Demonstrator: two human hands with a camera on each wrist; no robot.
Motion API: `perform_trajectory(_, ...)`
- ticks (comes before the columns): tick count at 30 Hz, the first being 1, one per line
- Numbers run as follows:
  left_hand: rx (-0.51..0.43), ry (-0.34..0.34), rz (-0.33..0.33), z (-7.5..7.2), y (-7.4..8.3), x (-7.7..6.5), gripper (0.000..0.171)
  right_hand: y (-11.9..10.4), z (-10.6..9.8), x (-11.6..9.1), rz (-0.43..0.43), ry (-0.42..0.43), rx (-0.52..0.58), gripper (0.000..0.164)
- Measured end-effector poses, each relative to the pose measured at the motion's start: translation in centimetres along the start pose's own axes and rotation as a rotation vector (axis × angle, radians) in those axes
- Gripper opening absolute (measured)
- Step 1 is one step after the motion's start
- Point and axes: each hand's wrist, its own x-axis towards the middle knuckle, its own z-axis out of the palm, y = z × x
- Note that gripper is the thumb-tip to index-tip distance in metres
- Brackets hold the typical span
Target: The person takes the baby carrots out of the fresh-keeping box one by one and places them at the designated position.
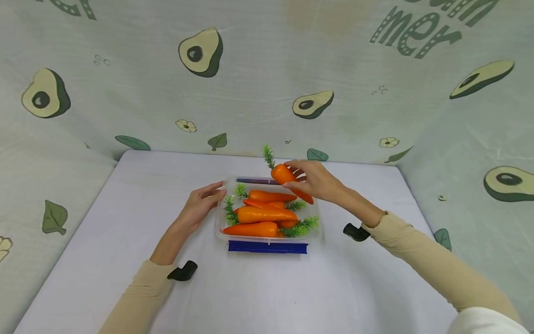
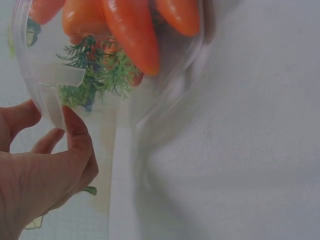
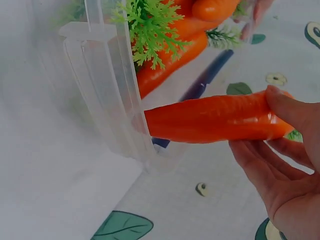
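Note:
A clear plastic food container (image 1: 219,228) with blue side clips stands on the white table, holding several orange toy carrots (image 1: 267,214) with green leafy tops. My right hand (image 1: 319,180) grips one carrot (image 1: 282,174) between thumb and fingers, tilted above the container's far right part, its green top pointing up and away. The right wrist view shows this carrot (image 3: 200,119) with its tip by the container wall. At the container's left side, my left hand (image 1: 200,204) pinches a clear side flap (image 2: 56,107) between thumb and fingers.
A blue clip (image 1: 267,247) hangs folded out at the container's near side, and another blue clip (image 1: 254,181) lies along the far side. White cloth covers the table (image 1: 104,232). Behind and beside it hangs a curtain (image 1: 258,60) printed with avocados.

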Motion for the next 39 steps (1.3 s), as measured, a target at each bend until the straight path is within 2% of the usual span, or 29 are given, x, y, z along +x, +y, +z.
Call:
perform_trajectory(7,0.006,-0.010,0.003,-0.1,-0.2,0.1,0.056,0.4,-1.9,-1.0,0.081,0.091,0.015,0.055)
perform_trajectory(14,0.004,-0.005,-0.007,-0.1,-0.1,0.0,0.056,1.0,-3.6,-2.2,0.197,0.178,0.013,0.057)
perform_trajectory(22,0.009,-0.009,-0.017,0.0,-0.1,0.1,0.057,2.7,-4.7,-3.9,0.328,0.204,0.016,0.064)
perform_trajectory(30,-0.008,-0.016,-0.019,-0.1,-0.1,0.3,0.057,5.3,-4.2,-5.8,0.414,0.233,0.056,0.068)
perform_trajectory(39,-0.030,-0.019,-0.021,-0.1,-0.2,0.1,0.057,8.0,-2.0,-7.7,0.522,0.268,0.142,0.073)
